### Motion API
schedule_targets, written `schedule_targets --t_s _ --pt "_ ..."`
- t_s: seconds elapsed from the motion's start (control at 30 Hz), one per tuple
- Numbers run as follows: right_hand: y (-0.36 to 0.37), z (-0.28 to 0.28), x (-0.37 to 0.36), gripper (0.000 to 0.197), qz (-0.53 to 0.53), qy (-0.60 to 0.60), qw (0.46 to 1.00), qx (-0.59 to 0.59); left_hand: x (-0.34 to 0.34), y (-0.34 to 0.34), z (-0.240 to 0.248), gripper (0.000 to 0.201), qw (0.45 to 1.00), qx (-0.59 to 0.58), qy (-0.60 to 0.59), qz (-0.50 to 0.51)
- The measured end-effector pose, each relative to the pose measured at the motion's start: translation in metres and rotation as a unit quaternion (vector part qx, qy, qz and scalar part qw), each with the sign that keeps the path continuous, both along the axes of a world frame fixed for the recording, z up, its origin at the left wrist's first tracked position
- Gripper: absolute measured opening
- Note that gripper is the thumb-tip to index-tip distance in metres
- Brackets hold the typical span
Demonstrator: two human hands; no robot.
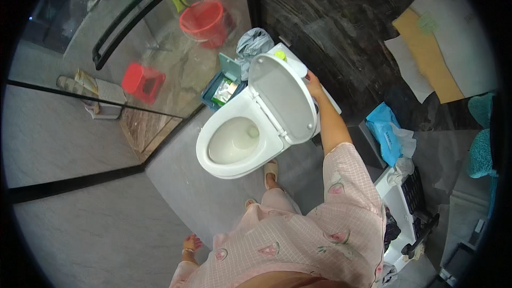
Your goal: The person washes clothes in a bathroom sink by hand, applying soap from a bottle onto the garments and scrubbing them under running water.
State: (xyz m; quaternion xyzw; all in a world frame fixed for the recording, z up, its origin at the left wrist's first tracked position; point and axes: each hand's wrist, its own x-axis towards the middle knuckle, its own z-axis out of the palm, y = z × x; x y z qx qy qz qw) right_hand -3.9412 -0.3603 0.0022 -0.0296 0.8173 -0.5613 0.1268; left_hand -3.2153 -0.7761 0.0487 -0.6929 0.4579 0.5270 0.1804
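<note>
Grey floor; dark streaked wall; black-framed glass partition.

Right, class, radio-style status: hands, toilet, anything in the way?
Left hand: low, seemingly empty. Right hand: behind the raised lid, by the tank, grip unclear. Toilet: bowl exposed. Possible obstructions alongside: open bin, grey bag.

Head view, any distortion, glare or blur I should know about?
In the head view, a round fisheye rim blackens the corners; in the head view, the white toilet is clearly outlined, without strong glare; in the head view, the red bucket looks softer through glass.
</note>
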Motion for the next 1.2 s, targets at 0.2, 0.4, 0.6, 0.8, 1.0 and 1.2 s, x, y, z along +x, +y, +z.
schedule_targets --t_s 0.2,0.4,0.6,0.8,1.0,1.2 --pt "-0.011 0.04 0.05 0.056 -0.115 -0.044 0.992 -0.009 -0.083 -0.006 0.01 0.051 0.985 0.125 0.109 -0.05" --pt "0.077 0.134 0.19 0.055 -0.268 0.046 0.959 -0.078 -0.197 -0.013 0.048 0.066 0.738 -0.198 -0.035 -0.644" --pt "0.098 0.314 0.385 0.067 -0.268 0.189 0.945 -0.012 -0.39 0.093 0.113 0.043 0.531 -0.323 0.49 -0.612" --pt "0.152 0.322 0.579 0.049 -0.375 0.14 0.901 0.168 -0.354 0.36 0.267 0.046 0.31 0.054 0.712 -0.627" --pt "0.197 0.317 0.693 0.047 -0.389 0.093 0.887 0.231 -0.254 0.493 0.235 0.038 0.173 0.238 0.636 -0.713" --pt "0.28 0.298 0.737 0.046 -0.403 0.091 0.879 0.237 -0.203 0.581 0.221 0.027 0.195 0.165 0.598 -0.76"
